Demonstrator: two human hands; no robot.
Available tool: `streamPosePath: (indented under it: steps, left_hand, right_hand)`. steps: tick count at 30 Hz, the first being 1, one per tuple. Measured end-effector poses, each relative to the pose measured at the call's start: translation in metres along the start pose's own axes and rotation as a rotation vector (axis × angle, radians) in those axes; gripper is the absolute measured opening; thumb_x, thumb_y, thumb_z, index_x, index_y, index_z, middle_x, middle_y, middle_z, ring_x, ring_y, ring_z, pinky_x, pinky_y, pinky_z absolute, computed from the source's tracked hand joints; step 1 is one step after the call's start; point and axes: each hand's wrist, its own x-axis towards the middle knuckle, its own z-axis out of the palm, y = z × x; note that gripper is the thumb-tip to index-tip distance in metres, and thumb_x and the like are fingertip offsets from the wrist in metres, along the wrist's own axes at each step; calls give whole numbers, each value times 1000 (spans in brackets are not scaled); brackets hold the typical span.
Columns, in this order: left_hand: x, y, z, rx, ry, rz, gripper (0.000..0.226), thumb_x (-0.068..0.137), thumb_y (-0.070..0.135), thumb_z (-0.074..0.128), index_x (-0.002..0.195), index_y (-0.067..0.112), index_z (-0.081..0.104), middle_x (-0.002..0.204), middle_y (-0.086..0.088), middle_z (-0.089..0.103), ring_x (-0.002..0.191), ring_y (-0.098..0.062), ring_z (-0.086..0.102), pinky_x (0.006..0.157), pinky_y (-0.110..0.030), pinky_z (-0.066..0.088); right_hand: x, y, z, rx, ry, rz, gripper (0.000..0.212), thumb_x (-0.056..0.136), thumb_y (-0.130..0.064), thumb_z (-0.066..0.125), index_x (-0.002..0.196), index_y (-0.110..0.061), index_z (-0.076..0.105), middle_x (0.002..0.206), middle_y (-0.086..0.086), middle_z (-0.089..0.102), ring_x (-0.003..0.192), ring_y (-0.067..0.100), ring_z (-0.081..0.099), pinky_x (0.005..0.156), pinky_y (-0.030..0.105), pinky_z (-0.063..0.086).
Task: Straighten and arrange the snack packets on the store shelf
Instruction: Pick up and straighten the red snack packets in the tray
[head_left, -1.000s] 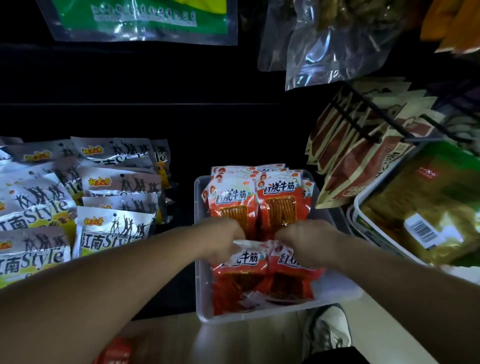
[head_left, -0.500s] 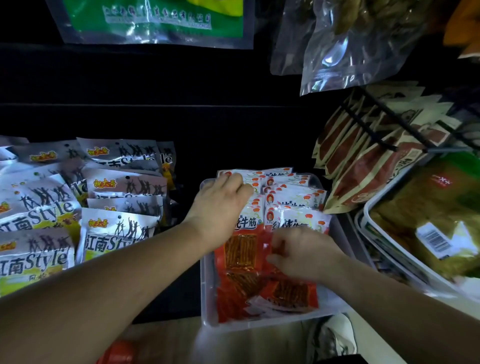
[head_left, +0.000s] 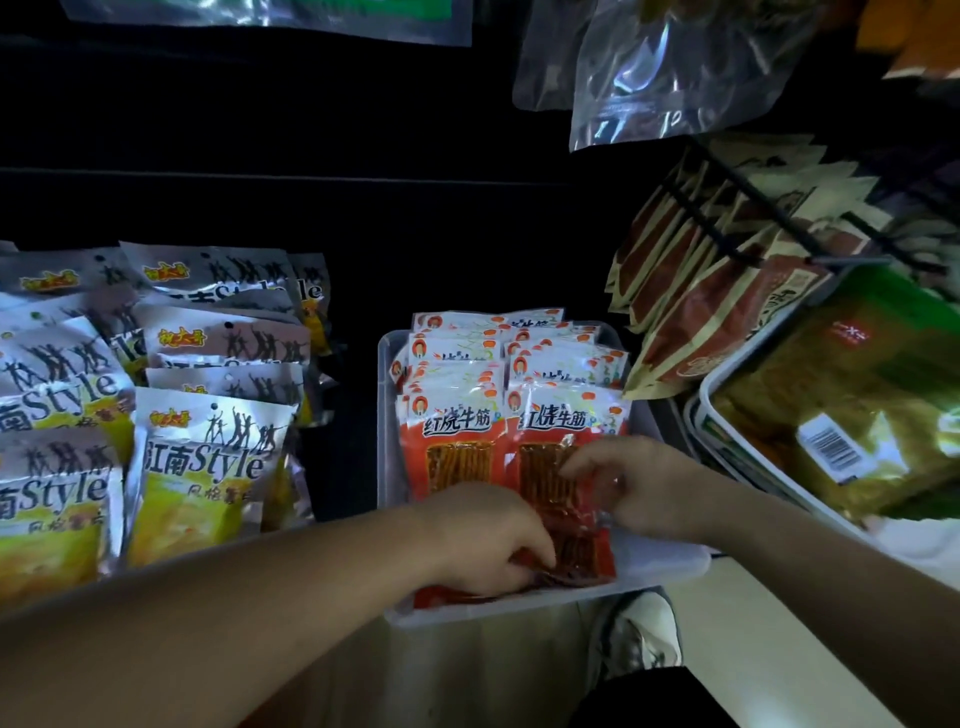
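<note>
Now our left hand (head_left: 488, 540) curls round the red packets (head_left: 457, 457) at the tray's (head_left: 660, 561) front edge, while our right hand (head_left: 644, 483) pinches the front right packet (head_left: 566, 415).

Pale sneaker (head_left: 640, 636), dark trouser leg (head_left: 652, 699)

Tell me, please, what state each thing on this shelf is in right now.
Red packets, two overlapping rows, fronts up.
Tray, filled with them.
Left hand, grips front packets' lower edge.
Right hand, pinches front right packet.
Yellow packets, overlapping, some skewed.
Brown packets, leaning in a row.
Clear bags, hanging.
Green bag, lying flat, barcode up.
</note>
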Motion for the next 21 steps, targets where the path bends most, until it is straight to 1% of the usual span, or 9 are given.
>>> streamPosePath:
  steps: [3,7,9,11,13,15,18,20,21]
  left_hand:
    - [15,3,0,-38,152,-47,18,97,30,59,104,25,75,94,2,74,87,-19,67,74,-35,52]
    - [25,-15,-15,-307,384,-250,13,96,19,64,86,19,72,70,6,65,68,-17,64,59,-31,46]
    - [23,-18,-21,-391,429,-290,13,96,22,67,84,22,67,69,8,63,65,-14,63,59,-32,47]
    - [14,-20,-26,-351,445,-355,15,91,29,75,98,25,63,83,8,64,72,-13,61,63,-29,43]
    - [-2,-21,-30,-175,360,-435,35,82,39,82,102,25,57,91,8,61,80,-14,58,63,-30,43]
    - [-16,-17,-25,-126,127,-424,27,84,47,79,92,27,62,90,8,63,84,-16,61,71,-35,52]
    - [-26,-6,-9,-218,-265,-344,27,95,53,61,94,28,72,86,15,65,90,-16,65,86,-38,57]
    - [-25,-6,-13,-307,-351,-369,34,88,68,57,92,38,72,85,19,64,92,-15,66,88,-40,59]
    - [-24,-9,-18,-396,-387,-400,38,80,77,59,92,44,73,94,19,66,96,-17,69,88,-42,61]
  right_hand:
    - [-16,8,3,41,33,-31,39,80,-15,85,114,-29,71,111,-10,71,99,1,67,91,22,53]
    - [-14,5,14,-17,48,-45,85,54,-64,86,132,-44,58,130,-18,60,120,3,58,100,35,53]
    - [-4,3,20,-202,97,-6,102,58,-63,84,147,-52,36,146,-19,48,134,10,49,103,42,52]
    - [6,-3,22,-396,120,32,96,73,-54,83,152,-48,28,151,-13,41,139,16,43,103,40,50]
    - [15,-9,21,-556,188,99,87,79,-50,81,149,-38,32,147,-4,41,137,23,43,103,40,47]
    - [21,-12,23,-742,342,128,85,68,-49,89,136,-26,44,130,5,47,122,30,50,94,44,48]
    - [25,-15,36,-846,486,-72,69,49,-22,95,106,-16,57,97,10,57,85,34,61,68,43,52]
    - [20,-14,46,-708,393,-215,45,59,-16,89,96,-20,62,89,4,64,78,31,65,60,36,49]
    - [17,-12,47,-564,261,-164,35,70,-23,86,98,-25,63,92,-1,67,84,26,66,64,34,49]
